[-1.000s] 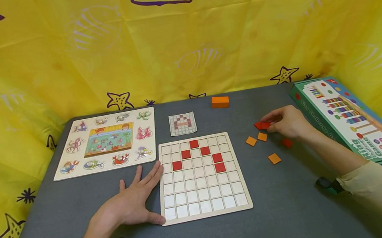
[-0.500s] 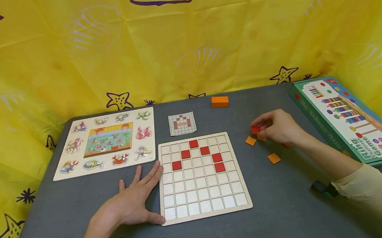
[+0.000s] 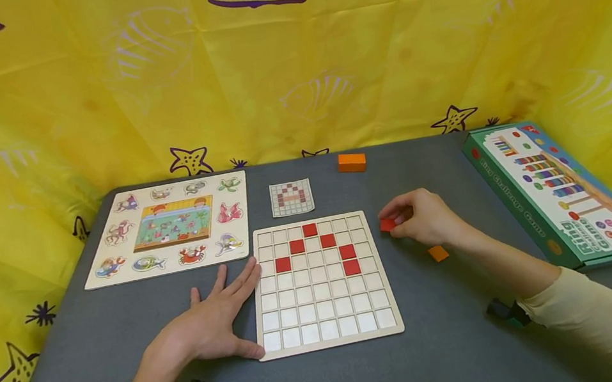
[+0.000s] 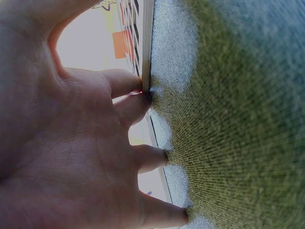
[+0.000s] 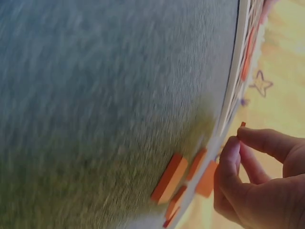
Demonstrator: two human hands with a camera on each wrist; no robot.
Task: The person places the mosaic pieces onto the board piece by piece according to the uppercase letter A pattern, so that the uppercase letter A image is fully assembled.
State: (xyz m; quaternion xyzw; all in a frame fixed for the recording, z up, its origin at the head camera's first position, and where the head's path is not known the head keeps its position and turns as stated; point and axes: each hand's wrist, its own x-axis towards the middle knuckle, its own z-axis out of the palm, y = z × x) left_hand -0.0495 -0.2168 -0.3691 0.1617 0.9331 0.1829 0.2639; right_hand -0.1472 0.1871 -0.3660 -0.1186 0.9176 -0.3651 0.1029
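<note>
My left hand (image 3: 208, 326) lies spread at the left side of a pale wooden grid board (image 3: 326, 311), fingertips and thumb touching its edge. In the left wrist view its fingertips (image 4: 159, 157) reach down to the grey cloth. Several red square tiles sit in the board's upper cells, such as the top one (image 3: 310, 230). My right hand (image 3: 426, 219) pinches a red square tile (image 3: 387, 225) between thumb and fingers, just right of the board's upper right edge. In the right wrist view only a sliver of that tile (image 5: 243, 124) shows above the fingertips.
A loose orange tile (image 3: 439, 253) lies below the right hand, which hides other tiles. Behind the board are a small patterned grid card (image 3: 293, 209) and an orange block (image 3: 351, 162). A sea-animal puzzle board (image 3: 170, 263) lies left; a green game box (image 3: 568, 195) lies right.
My right hand has moved left and nearer, from the loose tiles toward the board, carrying a red tile. My left hand and the board have stayed in place.
</note>
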